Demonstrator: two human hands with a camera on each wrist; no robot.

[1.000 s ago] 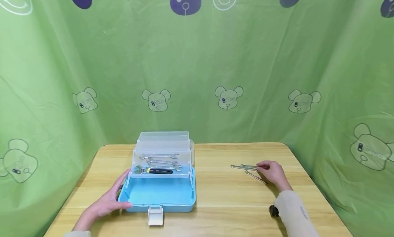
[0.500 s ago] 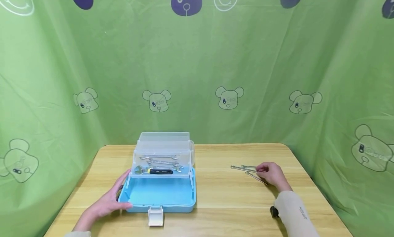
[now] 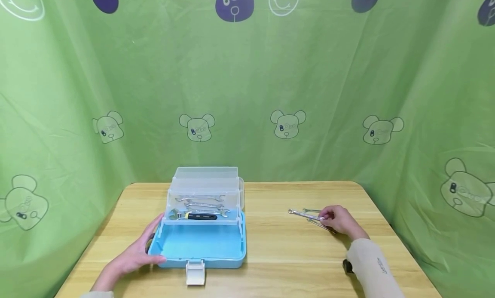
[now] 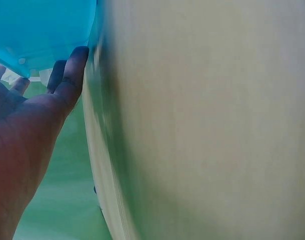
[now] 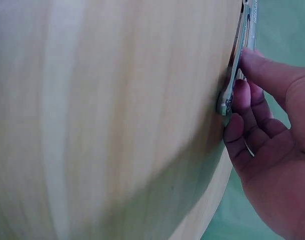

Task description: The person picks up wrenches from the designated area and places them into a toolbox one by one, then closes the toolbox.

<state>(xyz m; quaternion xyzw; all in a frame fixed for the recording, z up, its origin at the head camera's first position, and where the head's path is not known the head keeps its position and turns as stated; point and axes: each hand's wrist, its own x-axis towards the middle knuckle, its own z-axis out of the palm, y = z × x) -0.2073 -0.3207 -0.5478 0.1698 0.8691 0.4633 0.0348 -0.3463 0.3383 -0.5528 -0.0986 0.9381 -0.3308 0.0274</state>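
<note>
In the head view my left hand (image 3: 135, 251) holds the left front corner of a light blue toolbox (image 3: 201, 243), thumb over the front rim and fingers along the side. The left wrist view shows those fingers (image 4: 76, 65) against the blue wall. To the right, my right hand (image 3: 341, 219) pinches one end of a silver combination wrench (image 3: 303, 214), tilted slightly over the table. Two more wrenches lie close by, a wrench (image 3: 309, 210) behind it and another wrench (image 3: 328, 229) in front. In the right wrist view, thumb and fingers overlap the wrenches (image 5: 250, 30).
The toolbox stands open, its clear tray (image 3: 170, 203) raised at the back. In the tray lie several silver wrenches (image 3: 201, 198) and an adjustable wrench with a black and yellow handle (image 3: 203, 216). A white latch (image 3: 195, 273) hangs in front. Green cloth (image 3: 247, 74) surrounds the wooden table (image 3: 278, 255).
My right hand has shifted slightly, and the pinched wrench has come up and tilted, showing its end near the fingertips. The left hand and toolbox stay in place.
</note>
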